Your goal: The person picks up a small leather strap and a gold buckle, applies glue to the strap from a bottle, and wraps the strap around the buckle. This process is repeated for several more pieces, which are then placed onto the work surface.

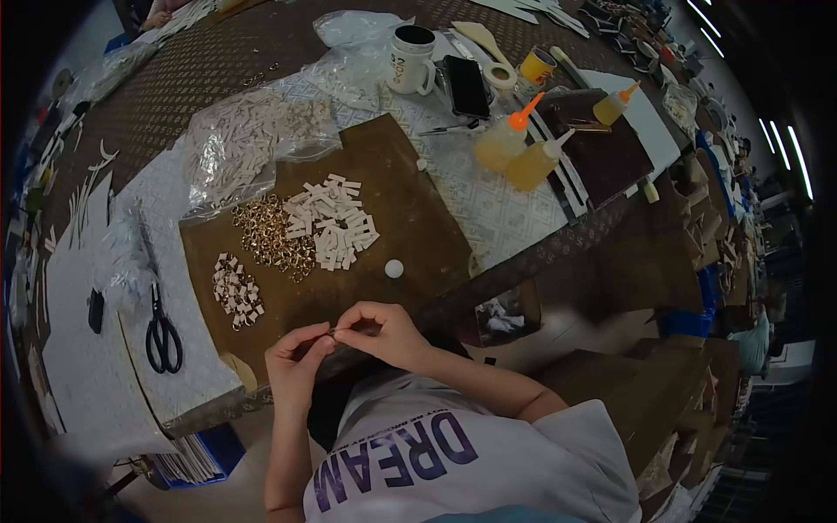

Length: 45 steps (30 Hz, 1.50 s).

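Note:
My left hand (293, 359) and my right hand (384, 334) meet at the front edge of a brown mat (418, 209), thumbs and forefingers pinched. Between the fingertips is a tiny dark, shiny piece (332, 332), mostly hidden; I cannot tell its kind. Ahead on the mat lie a heap of gold-coloured metal rings (272, 234) and a heap of short off-white strips (336, 222). Left of these is a smaller pile of off-white tabs with gold rings (237, 292). A small round white object (394, 268) sits right of the heaps.
Black-handled scissors (162, 340) lie on the left. A clear bag of strips (235, 144) is behind the heaps. A mug (412, 61), a phone (466, 85), squeeze bottles with amber liquid (502, 144) and a yellow tin (537, 66) stand or lie at the back right.

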Each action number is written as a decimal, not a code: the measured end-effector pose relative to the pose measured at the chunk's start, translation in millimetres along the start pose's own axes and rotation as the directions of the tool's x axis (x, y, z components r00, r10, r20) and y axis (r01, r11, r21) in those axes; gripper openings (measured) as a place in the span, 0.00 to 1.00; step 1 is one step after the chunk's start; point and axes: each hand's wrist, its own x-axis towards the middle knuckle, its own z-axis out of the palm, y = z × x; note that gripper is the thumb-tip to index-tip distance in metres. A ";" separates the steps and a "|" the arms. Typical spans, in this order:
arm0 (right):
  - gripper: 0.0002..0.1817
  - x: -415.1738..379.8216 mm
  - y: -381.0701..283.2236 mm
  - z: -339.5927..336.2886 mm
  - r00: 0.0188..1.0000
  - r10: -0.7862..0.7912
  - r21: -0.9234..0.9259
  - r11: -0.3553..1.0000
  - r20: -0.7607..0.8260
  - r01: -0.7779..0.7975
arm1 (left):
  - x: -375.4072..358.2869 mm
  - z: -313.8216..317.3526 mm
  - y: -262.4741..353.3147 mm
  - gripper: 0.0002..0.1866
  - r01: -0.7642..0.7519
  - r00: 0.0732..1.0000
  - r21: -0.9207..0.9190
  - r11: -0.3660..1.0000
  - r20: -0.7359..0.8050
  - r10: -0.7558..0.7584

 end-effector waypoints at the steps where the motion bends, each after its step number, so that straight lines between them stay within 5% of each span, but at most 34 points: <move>1: 0.05 0.1 -0.5 -1.7 1.000 0.001 -0.013 1.000 0.019 0.000 | -0.2 -0.9 -0.8 0.09 -0.006 1.000 0.001 1.000 0.009 0.006; 8: 0.05 2.0 6.4 -5.1 0.993 0.070 0.056 0.996 0.100 -0.076 | 1.9 -2.8 -5.9 0.08 -0.020 1.000 0.066 0.998 0.005 0.020; 14: 0.04 -3.6 22.5 0.4 0.997 -0.062 0.205 0.976 -0.041 0.069 | 0.0 8.4 -11.7 0.09 0.014 0.999 -0.103 0.995 -0.044 -0.018; 19: 0.03 -9.8 14.0 -5.0 0.993 -0.037 0.147 0.988 -0.115 0.054 | 5.2 5.8 -11.8 0.10 0.045 0.999 -0.083 0.996 0.019 -0.044; 22: 0.11 -13.8 31.5 -18.1 0.861 -0.198 -0.003 0.975 -0.469 0.222 | 9.9 -1.1 -8.7 0.09 0.094 0.996 -0.137 0.986 0.008 -0.094; 24: 0.18 -3.9 43.1 -34.5 0.754 -0.336 -0.123 0.938 -0.565 0.326 | 12.7 -5.4 -7.2 0.09 0.138 0.990 -0.231 0.963 -0.003 -0.142; 27: 0.20 10.7 21.4 -38.1 0.762 -0.440 -0.472 0.858 -0.476 0.201 | 14.3 -11.5 -5.2 0.10 0.156 0.987 -0.304 0.940 0.011 -0.161; 28: 0.20 12.6 20.6 -45.4 0.826 -0.453 -0.609 0.773 -0.334 0.177 | 14.3 -13.1 -3.4 0.10 0.171 0.985 -0.314 0.934 0.022 -0.173; 31: 0.19 14.7 25.7 -45.7 0.885 -0.328 -0.405 0.896 -0.330 0.181 | 14.5 -15.5 2.5 0.10 0.197 0.980 -0.326 0.925 0.038 -0.195; 32: 0.20 14.3 23.3 -44.1 0.874 -0.398 -0.372 0.884 -0.278 0.284 | 14.5 -16.2 3.7 0.11 0.200 0.979 -0.320 0.926 0.038 -0.198; 38: 0.21 -5.2 -17.7 -27.6 0.909 -0.414 -0.596 0.720 0.044 0.356 | 11.4 -14.8 8.8 0.12 0.196 0.980 -0.296 0.935 0.027 -0.197; 45: 0.21 -7.8 -30.3 -17.7 0.883 -0.462 -0.667 0.631 0.087 0.396 | 7.8 -11.6 13.4 0.12 0.157 0.987 -0.252 0.955 0.002 -0.162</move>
